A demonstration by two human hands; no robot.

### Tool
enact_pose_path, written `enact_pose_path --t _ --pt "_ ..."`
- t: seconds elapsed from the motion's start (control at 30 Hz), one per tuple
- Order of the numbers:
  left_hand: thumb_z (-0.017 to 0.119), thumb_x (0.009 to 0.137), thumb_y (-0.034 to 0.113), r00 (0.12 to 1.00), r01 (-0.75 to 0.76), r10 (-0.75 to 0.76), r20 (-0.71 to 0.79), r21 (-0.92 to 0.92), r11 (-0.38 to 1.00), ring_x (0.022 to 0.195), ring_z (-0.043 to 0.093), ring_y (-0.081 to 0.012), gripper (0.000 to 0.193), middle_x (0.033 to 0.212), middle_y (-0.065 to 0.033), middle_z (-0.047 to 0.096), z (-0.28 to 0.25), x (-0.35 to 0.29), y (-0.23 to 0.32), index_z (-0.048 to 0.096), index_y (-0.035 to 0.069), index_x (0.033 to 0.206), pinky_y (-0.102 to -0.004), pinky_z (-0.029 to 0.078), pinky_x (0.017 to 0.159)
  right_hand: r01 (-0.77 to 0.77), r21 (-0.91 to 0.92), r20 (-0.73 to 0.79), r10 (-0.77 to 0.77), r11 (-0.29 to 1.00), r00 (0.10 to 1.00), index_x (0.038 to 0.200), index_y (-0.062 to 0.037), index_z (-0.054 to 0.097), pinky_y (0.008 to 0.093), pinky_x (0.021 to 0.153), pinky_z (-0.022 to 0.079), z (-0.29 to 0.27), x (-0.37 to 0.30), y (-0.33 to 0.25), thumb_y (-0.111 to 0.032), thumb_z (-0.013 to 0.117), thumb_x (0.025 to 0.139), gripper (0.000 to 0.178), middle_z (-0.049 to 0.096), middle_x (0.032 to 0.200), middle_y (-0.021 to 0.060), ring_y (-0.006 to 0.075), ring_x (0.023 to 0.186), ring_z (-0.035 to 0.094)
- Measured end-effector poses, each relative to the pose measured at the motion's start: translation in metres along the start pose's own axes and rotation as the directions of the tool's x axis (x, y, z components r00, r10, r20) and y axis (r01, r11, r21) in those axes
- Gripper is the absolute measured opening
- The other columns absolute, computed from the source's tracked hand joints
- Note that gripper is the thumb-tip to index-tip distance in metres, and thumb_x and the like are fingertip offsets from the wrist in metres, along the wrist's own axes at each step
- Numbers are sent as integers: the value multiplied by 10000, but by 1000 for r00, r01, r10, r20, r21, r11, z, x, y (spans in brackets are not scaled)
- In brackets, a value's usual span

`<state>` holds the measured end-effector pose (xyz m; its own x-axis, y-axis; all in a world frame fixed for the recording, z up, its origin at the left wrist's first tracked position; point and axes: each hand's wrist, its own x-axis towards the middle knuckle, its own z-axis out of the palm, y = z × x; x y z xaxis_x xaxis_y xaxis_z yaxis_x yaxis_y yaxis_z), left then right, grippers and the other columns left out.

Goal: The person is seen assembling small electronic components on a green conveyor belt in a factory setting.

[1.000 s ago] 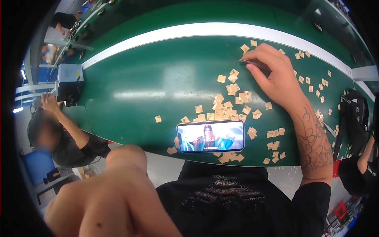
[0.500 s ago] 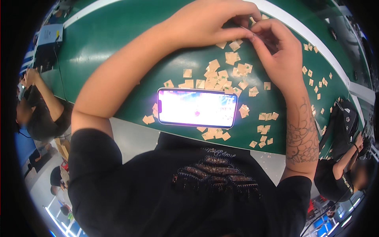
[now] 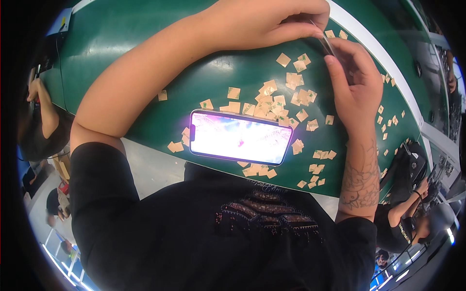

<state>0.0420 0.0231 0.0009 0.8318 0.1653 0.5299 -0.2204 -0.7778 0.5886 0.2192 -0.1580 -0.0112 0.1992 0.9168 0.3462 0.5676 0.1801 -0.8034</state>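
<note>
At the far side of the green table, both my hands meet over a thin, flat, glossy piece (image 3: 328, 46), seen almost edge-on; I cannot make out its kind. My left hand (image 3: 286, 24) pinches its upper end between thumb and fingers. The lower part lies in my right hand (image 3: 358, 72), whose curled fingers and thumb hold it from the right. Small tan paper squares (image 3: 264, 104) with green marks lie loosely piled nearer to me, below the hands. A phone (image 3: 240, 138) with a bright lit screen lies on its back among them, close to the table's front edge.
The green tabletop (image 3: 194, 85) has a white rim (image 3: 371, 41) along its far right. More tan squares (image 3: 381, 110) lie scattered beyond my right forearm. A black bag (image 3: 407, 167) rests at the right, near a co-worker's arm (image 3: 405, 206). Another person's arm (image 3: 46, 109) shows at the left.
My hands have drawn slightly apart, the right one lower, and more of the thin piece shows between them. The whole view has shifted a little.
</note>
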Motion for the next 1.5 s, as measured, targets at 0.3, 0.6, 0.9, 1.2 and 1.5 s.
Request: enact_pose_path --t 0.3,0.6,0.9,1.2,1.5 --pt "751 948 76 980 196 -199 0 -162 967 674 637 -198 84 795 -118 671 1 -4 -8 688 22 962 -322 504 637 -146 75 42 144 986 989 1166 29 717 218 824 517 -12 -1 1 1 730 989 180 695 1024 46 100 908 651" --pt "743 953 35 974 212 -226 -18 -283 935 650 576 -130 63 761 -74 630 0 -8 -5 684 22 936 -286 473 598 -97 66 67 93 993 993 1175 31 718 213 828 515 -11 3 2 25 722 985 190 683 1017 51 97 909 651" --pt "717 990 12 931 352 -364 -4 -246 903 722 550 -59 64 797 -6 642 -7 -11 6 688 -7 936 -228 449 656 -115 115 149 98 987 984 1236 72 675 256 956 506 -21 -2 11 50 653 1023 215 674 1134 81 143 1053 650" --pt "688 1020 2 921 354 -390 -20 -375 857 755 564 -60 52 858 -6 645 -6 -25 2 674 0 970 -221 451 695 -95 149 142 74 984 987 1223 43 692 259 959 527 -14 -4 6 33 636 1039 193 691 1129 66 130 1049 674" --pt "753 973 58 982 173 -179 -65 -90 981 732 600 -66 64 815 -11 673 -3 -11 21 707 19 995 -249 473 660 -37 -7 56 37 999 998 1101 46 721 286 795 566 -8 4 -5 43 710 922 180 718 982 121 179 892 717"
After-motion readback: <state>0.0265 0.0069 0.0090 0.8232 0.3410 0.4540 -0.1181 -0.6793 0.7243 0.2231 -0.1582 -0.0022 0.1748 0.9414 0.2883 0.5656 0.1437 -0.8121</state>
